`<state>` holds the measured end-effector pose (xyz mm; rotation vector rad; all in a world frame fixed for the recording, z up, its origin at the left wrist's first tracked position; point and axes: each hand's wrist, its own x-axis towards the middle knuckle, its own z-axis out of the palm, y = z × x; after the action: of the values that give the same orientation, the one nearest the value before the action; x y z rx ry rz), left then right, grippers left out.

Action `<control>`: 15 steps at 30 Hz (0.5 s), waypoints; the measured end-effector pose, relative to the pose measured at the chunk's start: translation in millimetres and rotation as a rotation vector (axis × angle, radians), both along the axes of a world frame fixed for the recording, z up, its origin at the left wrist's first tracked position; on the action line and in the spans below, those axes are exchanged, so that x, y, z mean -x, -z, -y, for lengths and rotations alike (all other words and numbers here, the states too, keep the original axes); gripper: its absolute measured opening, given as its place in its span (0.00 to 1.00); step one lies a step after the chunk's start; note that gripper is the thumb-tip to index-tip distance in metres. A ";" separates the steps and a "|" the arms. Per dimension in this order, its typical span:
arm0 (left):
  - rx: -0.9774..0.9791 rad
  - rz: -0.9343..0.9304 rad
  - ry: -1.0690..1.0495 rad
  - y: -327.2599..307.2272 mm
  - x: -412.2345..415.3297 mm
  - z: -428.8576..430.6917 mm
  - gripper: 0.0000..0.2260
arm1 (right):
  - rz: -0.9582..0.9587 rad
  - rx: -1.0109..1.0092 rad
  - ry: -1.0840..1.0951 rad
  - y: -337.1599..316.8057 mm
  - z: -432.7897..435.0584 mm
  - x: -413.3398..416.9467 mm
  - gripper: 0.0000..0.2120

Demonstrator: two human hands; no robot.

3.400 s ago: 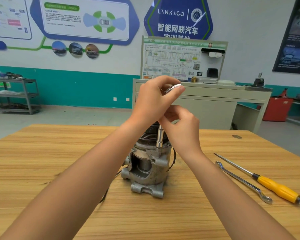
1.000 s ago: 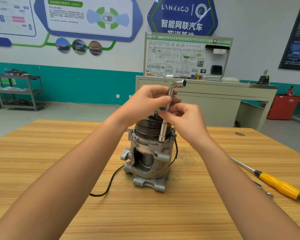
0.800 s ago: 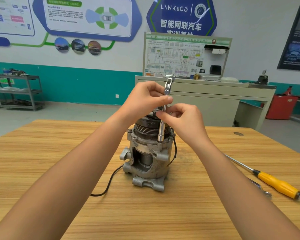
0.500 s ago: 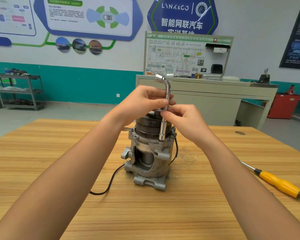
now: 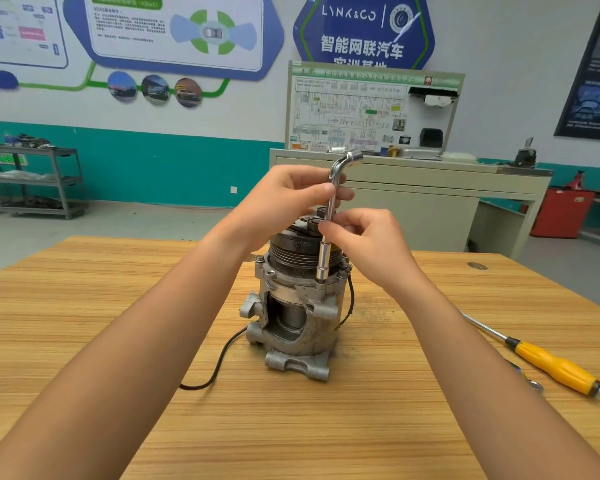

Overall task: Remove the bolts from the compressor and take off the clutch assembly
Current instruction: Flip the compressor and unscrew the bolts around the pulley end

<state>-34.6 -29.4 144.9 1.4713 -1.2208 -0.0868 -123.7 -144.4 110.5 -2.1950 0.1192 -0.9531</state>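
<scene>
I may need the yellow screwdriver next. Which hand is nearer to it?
Right. The right hand pinches the wrench shaft, up and left of the screwdriver; the left hand grips the wrench higher, farther left.

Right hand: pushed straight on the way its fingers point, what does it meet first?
The right hand points left, its fingertips pinching the L-shaped socket wrench. That shaft is first; just behind it is the clutch hub atop the compressor, though depth is unclear.
</scene>
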 end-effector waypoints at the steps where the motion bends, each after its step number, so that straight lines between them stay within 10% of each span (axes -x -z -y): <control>1: 0.017 0.001 -0.017 -0.6 0.8 0.4 0.07 | 0.012 0.007 0.012 0.9 0.1 -0.3 0.08; 15: -0.063 0.022 -0.005 1.1 6.6 1.9 0.06 | 0.057 0.021 -0.042 4.5 2.3 -3.0 0.10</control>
<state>-41.2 -31.4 143.8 1.5333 -1.2413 -0.1067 -120.6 -146.7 106.0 -2.1786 0.0364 -0.9970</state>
